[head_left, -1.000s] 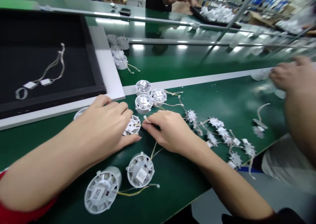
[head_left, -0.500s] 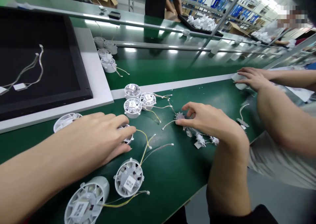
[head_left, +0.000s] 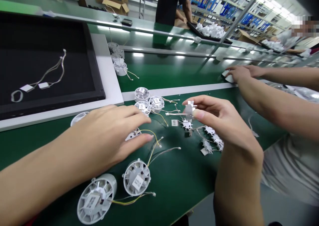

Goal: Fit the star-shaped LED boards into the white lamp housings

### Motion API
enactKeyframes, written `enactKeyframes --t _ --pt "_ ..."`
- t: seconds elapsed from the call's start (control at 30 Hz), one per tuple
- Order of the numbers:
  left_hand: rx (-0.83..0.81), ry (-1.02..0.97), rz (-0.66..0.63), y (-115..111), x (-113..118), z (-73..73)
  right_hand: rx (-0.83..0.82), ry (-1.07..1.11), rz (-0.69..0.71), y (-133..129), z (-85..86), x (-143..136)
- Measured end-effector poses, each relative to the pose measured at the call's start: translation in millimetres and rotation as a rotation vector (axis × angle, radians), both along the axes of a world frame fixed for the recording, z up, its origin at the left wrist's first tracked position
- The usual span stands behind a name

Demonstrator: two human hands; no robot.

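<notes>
My right hand (head_left: 216, 116) pinches a small grey star-shaped part (head_left: 189, 110) between thumb and fingers, lifted over the green table, with a wire and white connector pointing left. Below it lie more star-shaped parts (head_left: 207, 146) with wires and white tags. My left hand (head_left: 119, 129) is spread, palm down, above a round white housing (head_left: 133, 134) that it partly hides. Nearer the front edge stand two round white housings, one (head_left: 137, 178) in the middle and a larger-looking one (head_left: 96, 199) to its left, both with yellow and white wires.
Three housings (head_left: 156, 103) cluster beyond my left hand, and several (head_left: 120, 68) stand farther back. A black tray (head_left: 50, 66) holding wired pieces is at left. At right, another person's hands (head_left: 239, 73) touch a pale piece. Someone in black (head_left: 171, 6) stands across the table.
My right hand has lifted the star-shaped part off the table. The fingers of my left hand have spread from the round housing. The other person's hands have shifted left in view.
</notes>
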State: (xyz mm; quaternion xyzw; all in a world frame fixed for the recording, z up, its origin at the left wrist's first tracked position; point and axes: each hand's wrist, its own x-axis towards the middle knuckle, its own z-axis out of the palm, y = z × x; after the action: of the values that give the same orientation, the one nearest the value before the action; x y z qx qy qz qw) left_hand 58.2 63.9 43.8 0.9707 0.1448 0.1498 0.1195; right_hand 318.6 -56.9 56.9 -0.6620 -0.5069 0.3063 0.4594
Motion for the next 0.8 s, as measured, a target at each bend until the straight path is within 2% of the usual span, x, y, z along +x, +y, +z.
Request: enactKeyframes --t 0.13,0.3,0.47,0.57,0.7,0.8 --pt "-0.118 -0.173 0.064 -10 7 7.2 -0.014 0.117 0.074 9 -5.9 -21" --pt "-0.052 -0.199 0.072 -11 8 10.8 0.024 0.079 0.181 14 -13.3 -37" --pt "-0.305 -0.228 0.099 -6 3 27.4 0.061 0.085 0.158 14 -17.4 -39" --pt "-0.444 -0.196 0.147 -6 3 30.2 0.112 0.105 0.152 14 -18.5 -43" --pt "-0.485 -0.136 0.14 -3 3 27.2 0.173 0.1 0.134 16 -20.0 -48" --pt "-0.527 -0.181 0.162 2 -2 30.9 0.177 0.093 0.123 16 -20.4 -47"
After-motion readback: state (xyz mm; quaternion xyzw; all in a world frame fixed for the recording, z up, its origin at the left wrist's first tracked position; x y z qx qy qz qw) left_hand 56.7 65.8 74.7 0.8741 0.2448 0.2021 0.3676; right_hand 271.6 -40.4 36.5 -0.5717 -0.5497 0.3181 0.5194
